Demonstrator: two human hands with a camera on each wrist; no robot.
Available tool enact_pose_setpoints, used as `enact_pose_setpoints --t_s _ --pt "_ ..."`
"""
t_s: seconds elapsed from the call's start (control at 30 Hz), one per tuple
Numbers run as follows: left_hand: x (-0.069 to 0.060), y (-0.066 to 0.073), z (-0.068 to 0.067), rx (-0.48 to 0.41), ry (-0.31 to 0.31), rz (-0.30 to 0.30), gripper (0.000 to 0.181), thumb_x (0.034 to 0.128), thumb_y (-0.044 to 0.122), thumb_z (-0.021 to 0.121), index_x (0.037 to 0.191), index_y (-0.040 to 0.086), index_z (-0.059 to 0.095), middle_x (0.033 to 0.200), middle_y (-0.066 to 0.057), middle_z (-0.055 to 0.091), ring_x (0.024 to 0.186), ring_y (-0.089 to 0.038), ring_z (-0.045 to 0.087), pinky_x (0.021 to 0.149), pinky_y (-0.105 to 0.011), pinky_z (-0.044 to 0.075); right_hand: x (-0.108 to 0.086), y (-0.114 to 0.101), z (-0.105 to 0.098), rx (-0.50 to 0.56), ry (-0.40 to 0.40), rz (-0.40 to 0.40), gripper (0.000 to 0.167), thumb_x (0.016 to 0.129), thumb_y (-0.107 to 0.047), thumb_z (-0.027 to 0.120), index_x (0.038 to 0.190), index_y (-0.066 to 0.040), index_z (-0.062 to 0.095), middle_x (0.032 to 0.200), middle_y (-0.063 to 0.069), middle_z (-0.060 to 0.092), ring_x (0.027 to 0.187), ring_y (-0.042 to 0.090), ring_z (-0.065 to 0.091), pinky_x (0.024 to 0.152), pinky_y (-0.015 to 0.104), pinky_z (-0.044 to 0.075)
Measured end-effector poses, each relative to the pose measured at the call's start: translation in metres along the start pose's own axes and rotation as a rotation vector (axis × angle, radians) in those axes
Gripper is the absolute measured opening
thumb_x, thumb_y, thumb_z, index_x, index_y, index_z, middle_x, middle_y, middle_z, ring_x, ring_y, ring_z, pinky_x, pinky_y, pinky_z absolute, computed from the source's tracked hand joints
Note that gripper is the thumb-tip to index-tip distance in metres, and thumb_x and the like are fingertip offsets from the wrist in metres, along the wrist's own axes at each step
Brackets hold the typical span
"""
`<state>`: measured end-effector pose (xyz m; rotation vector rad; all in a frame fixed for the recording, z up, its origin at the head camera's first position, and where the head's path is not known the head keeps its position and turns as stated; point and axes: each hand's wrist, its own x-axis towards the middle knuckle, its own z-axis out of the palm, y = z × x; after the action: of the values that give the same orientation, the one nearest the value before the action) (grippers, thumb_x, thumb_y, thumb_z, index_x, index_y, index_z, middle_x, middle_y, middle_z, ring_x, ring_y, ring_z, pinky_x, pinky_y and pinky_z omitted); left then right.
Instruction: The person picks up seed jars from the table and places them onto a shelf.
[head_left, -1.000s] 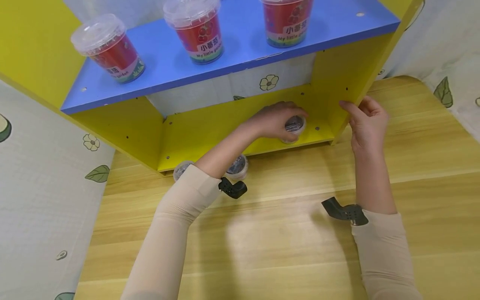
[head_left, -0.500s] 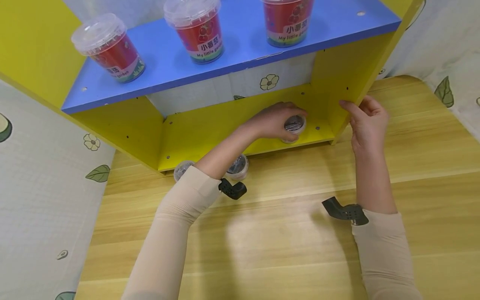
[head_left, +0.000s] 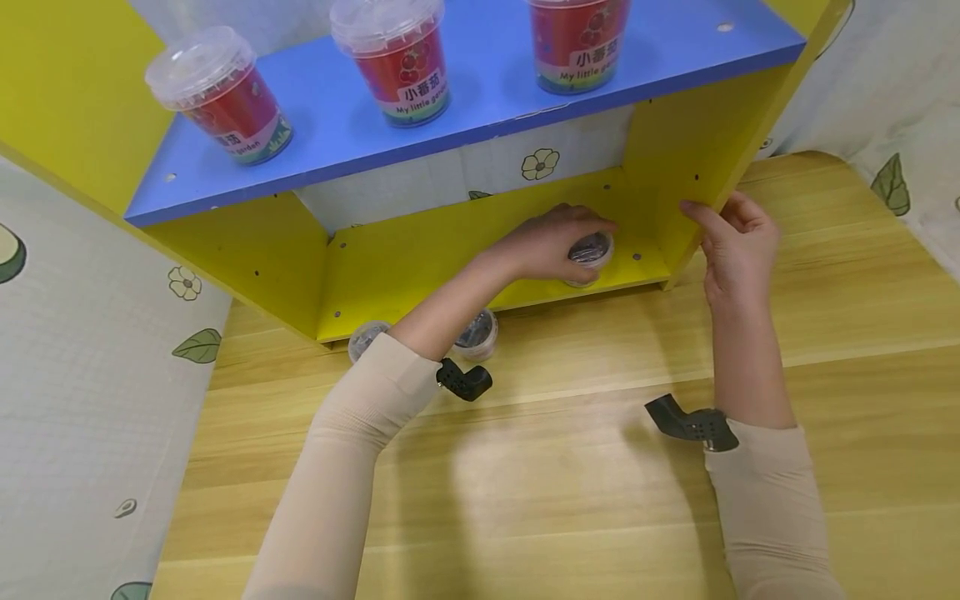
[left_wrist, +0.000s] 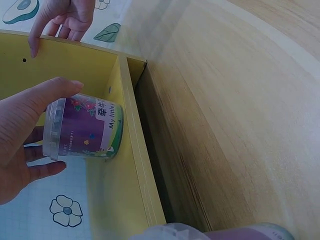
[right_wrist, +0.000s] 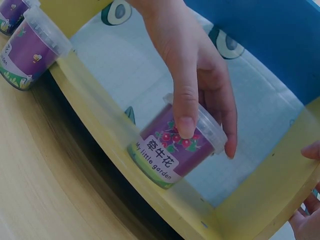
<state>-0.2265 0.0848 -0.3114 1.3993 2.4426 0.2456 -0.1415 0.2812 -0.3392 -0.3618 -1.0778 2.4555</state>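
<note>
A purple cup (right_wrist: 167, 145) with a clear lid stands on the yellow bottom shelf (head_left: 390, 258), near its right end. My left hand (head_left: 553, 242) is curled round the cup's lid and upper side, thumb on the front in the right wrist view. In the left wrist view the purple cup (left_wrist: 87, 127) rests its base on the shelf board. My right hand (head_left: 738, 250) holds the front edge of the yellow right side panel (head_left: 701, 142), thumb on the inner face and the other fingers outside.
Two lidded cups, one (head_left: 477, 333) and another (head_left: 367, 340), stand on the wooden table (head_left: 570, 467) before the shelf, partly behind my left arm. Red cups, left (head_left: 236, 117), middle (head_left: 405, 79) and right (head_left: 576, 50), stand on the blue shelf (head_left: 487, 108) above.
</note>
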Motion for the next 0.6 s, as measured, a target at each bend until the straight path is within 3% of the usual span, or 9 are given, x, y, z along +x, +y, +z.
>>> enact_pose_setpoints --t_s 0.23,0.43,0.6 --pt "-0.003 0.001 0.000 0.073 0.016 -0.023 0.070 0.0845 0.046 0.058 0.144 0.022 0.032 0.145 0.000 0.033 0.127 -0.017 0.034 0.097 -0.024 0.035 0.000 0.000 0.000 0.003 0.000 -0.003 0.031 0.068 0.017 0.070 0.097 0.005 0.069 0.099 0.010 0.065 0.095 0.019 0.060 0.077 0.023 0.052" --pt "-0.016 -0.002 -0.001 0.111 0.110 -0.052 0.074 0.0786 0.059 0.060 0.142 0.030 0.035 0.146 0.003 0.033 0.132 -0.017 0.030 0.106 -0.032 0.027 0.000 0.001 0.001 0.014 -0.002 -0.006 0.030 0.068 0.017 0.070 0.095 0.005 0.069 0.098 0.010 0.065 0.094 0.019 0.060 0.077 0.023 0.052" --pt "-0.033 -0.003 -0.006 0.140 0.188 -0.133 0.075 0.0734 0.067 0.059 0.138 0.033 0.041 0.144 0.006 0.037 0.132 -0.015 0.031 0.106 -0.036 0.028 0.000 0.000 0.001 0.018 0.002 -0.005 0.032 0.067 0.018 0.070 0.096 0.006 0.069 0.099 0.010 0.065 0.094 0.019 0.060 0.076 0.023 0.052"
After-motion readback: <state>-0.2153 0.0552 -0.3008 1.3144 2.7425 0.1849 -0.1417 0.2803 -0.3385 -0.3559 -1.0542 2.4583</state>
